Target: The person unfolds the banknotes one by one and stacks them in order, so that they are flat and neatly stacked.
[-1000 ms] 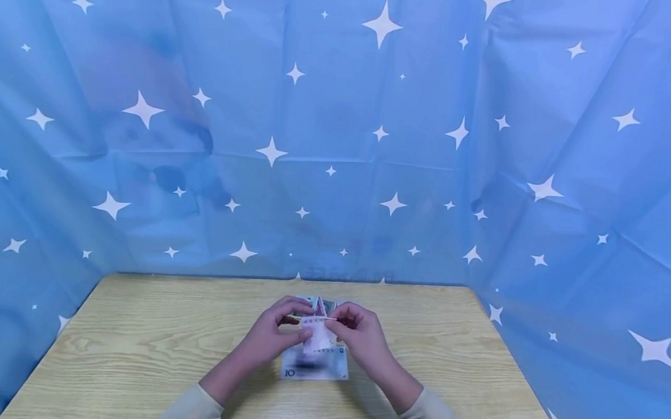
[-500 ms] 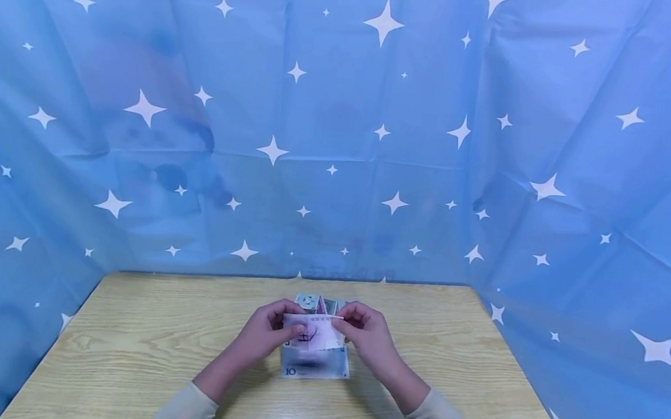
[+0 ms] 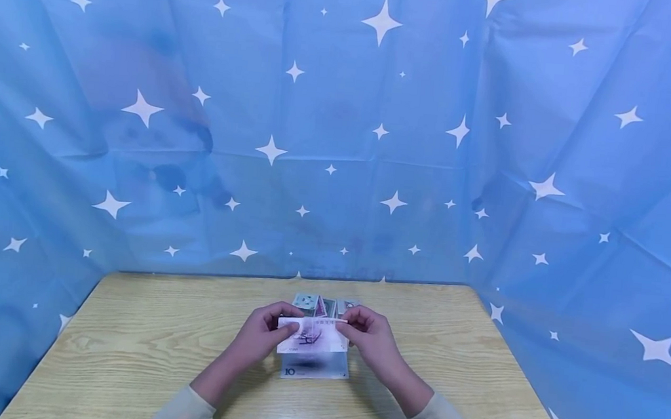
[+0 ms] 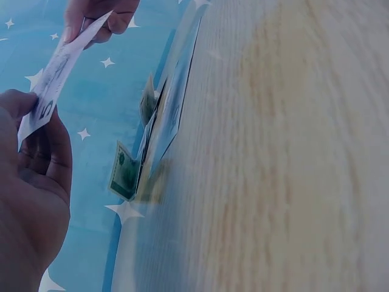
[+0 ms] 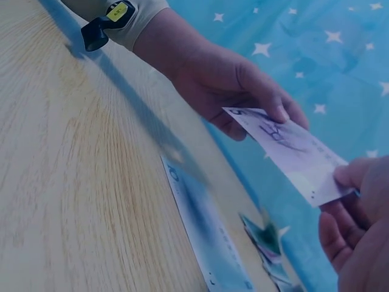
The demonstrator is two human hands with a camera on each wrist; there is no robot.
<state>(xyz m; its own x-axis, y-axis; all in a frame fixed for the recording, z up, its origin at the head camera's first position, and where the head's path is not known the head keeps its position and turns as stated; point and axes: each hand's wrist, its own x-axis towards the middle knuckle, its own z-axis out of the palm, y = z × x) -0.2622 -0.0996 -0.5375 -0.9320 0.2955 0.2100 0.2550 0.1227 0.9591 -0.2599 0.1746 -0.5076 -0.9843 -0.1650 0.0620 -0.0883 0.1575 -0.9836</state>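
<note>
A pale purple banknote (image 3: 316, 339) marked 5 is stretched between the two hands above the table. At its left end, my left hand (image 3: 263, 332) pinches it between thumb and fingers. The right hand (image 3: 374, 336) grips the opposite end the same way, thumb on the near face. In the right wrist view the note (image 5: 298, 152) is seen flat and unfolded, raised off the tabletop. Below it, a bluish banknote (image 3: 317, 368) marked 10 lies flat on the table, its far part covered by the held note in the head view.
Behind the hands stand several folded banknotes, among them a green one (image 4: 124, 173) propped upright and a pink one (image 3: 320, 307). The wooden table (image 3: 153, 340) ends at a blue star-patterned curtain (image 3: 334, 222).
The purple banknote, folded up between the fingers a second ago, is now spread out to full width. The hands have drawn slightly apart, uncovering more of the folded notes behind.
</note>
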